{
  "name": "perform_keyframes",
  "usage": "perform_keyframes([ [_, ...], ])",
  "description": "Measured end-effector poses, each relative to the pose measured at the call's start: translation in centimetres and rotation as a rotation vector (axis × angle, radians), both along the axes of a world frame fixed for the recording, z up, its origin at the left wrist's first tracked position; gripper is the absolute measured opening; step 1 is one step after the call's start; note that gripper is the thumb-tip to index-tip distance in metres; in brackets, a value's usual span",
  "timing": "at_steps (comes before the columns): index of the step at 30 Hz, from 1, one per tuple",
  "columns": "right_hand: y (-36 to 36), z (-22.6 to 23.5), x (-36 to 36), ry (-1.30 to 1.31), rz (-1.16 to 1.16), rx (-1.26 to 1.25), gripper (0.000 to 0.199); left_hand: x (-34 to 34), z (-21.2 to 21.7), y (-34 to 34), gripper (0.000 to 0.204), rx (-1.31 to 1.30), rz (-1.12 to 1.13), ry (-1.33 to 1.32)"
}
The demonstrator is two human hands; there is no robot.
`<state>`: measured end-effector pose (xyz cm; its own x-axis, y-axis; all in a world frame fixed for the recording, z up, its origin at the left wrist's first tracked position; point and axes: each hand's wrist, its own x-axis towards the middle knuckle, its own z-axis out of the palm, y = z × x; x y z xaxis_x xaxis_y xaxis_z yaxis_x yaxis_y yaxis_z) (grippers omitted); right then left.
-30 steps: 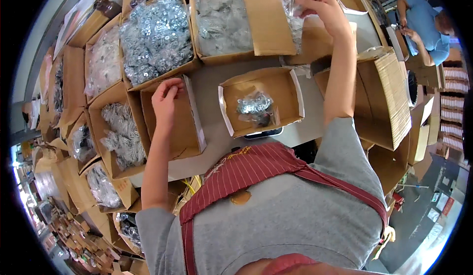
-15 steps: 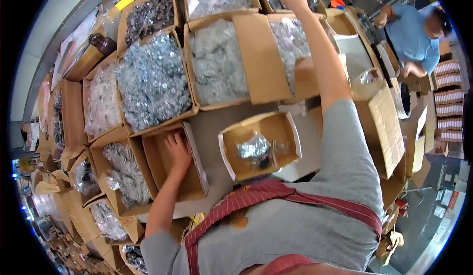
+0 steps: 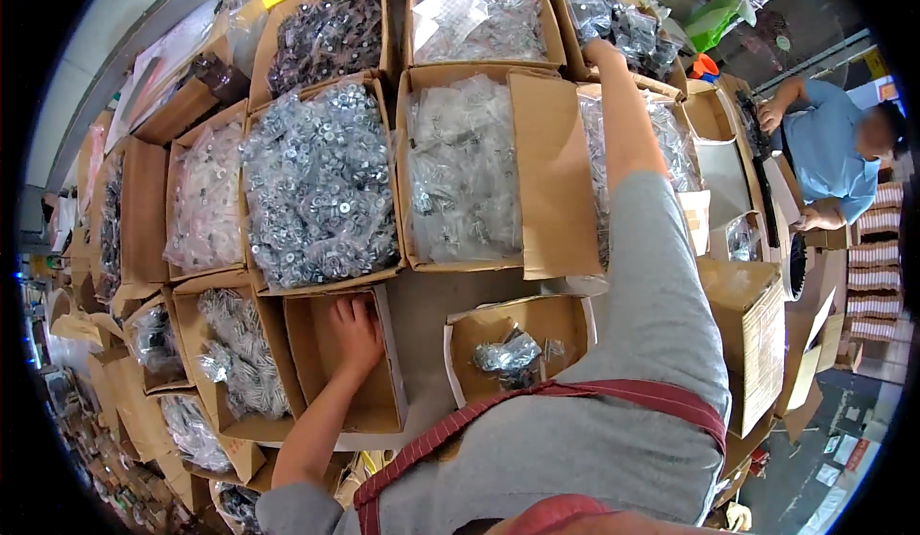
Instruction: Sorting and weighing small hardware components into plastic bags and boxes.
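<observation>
Cartons point(image 3: 554, 181) of bagged washers point(image 3: 321, 185) and other small parts crowd the grey tabletop point(image 3: 422, 343), and at the frame's right we see a co-worker point(image 3: 826, 157) in blue. At lower centre, a shallow tray box point(image 3: 567, 319) holds clear bags point(image 3: 508, 353). Left of that, our left hand point(image 3: 356, 334) is inside a cardboard box point(image 3: 372, 403), fingers loosely bent, palm hidden; we cannot tell whether they hold anything. Our right hand point(image 3: 602, 53) is at dark bagged parts point(image 3: 635, 29), upper right of centre, its grip too obscured to tell.
</observation>
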<state>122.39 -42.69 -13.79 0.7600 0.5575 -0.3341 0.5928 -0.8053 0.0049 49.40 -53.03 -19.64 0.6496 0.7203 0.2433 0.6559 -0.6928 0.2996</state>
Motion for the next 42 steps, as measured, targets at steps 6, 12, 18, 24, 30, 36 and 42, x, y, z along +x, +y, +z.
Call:
perform_keyframes([
  [6, 0.5, 0.5, -1.9, 0.121, -0.085, 0.265, 0.043, 0.1, 1.3, -0.3, 0.034, -0.045, 0.049, 0.000],
  [12, -4.3, 1.7, 1.1, 0.881, -0.549, 1.308, 0.032, 0.2, 0.8, -0.4, 0.034, 0.022, -0.019, -0.056],
  [18, -2.9, 9.8, -10.2, 1.780, -0.130, 2.183, 0.049, -0.7, 0.1, -0.5, 0.035, -0.039, 0.075, -0.032],
  [24, 2.5, 12.2, -8.3, 1.005, 0.258, 1.044, 0.026, 0.7, 2.0, 0.2, 0.035, -0.078, 0.016, -0.102],
  [30, 4.5, 7.7, -14.9, -0.298, 0.550, -0.017, 0.027, 0.4, 1.9, 0.1, 0.035, -0.084, 0.028, -0.104],
  [36, 3.0, 8.2, -14.9, -0.183, 0.637, 0.214, 0.026, -0.1, 2.0, -0.2, 0.036, -0.146, 0.048, -0.077],
  [42, -1.0, 13.1, -15.7, 0.686, 0.039, 0.814, 0.016, -0.2, 1.1, -0.1, 0.038, -0.125, 0.050, -0.077],
])
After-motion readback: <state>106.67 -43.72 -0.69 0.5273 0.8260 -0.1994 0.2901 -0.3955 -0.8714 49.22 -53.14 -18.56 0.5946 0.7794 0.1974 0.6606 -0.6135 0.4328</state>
